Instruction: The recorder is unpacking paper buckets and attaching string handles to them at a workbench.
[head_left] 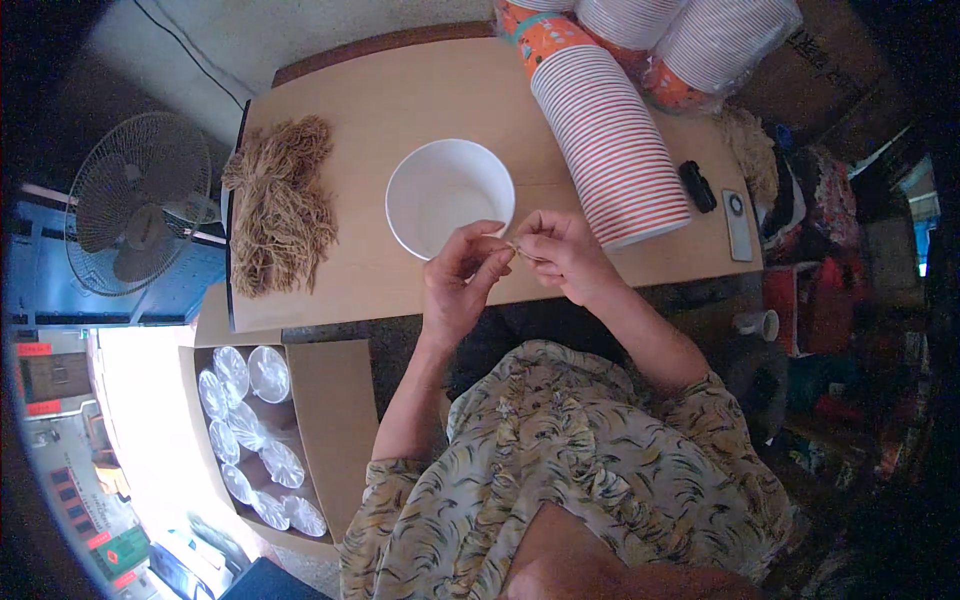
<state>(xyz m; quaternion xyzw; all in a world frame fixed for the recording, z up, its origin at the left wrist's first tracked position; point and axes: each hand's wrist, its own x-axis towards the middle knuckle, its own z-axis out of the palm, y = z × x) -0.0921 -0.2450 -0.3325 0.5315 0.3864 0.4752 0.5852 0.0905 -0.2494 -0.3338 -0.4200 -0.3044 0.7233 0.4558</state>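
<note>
Both of my hands meet at the near right rim of a white paper tub (pixel 440 215), which stands upright on the table with its inside showing. The fingertips of my left hand (pixel 462 278) are pinched together. Thumb and forefinger of my right hand (pixel 568 256) are closed against them. Between the fingertips is a small, thin tan thing, too small to name. Off to the left lies a bundle of brown twine strands (pixel 280 205). A long stack of nested paper tubs (pixel 612 150) with orange-red rims lies to the right of my hands.
More plastic-wrapped paper tubs (pixel 715 45) fill the far right corner. Near the table's right edge are a black object (pixel 697 187) and a pale phone-like device (pixel 737 226). A cardboard box (pixel 335 415) of plastic-wrapped items stands lower left, below a fan (pixel 140 205).
</note>
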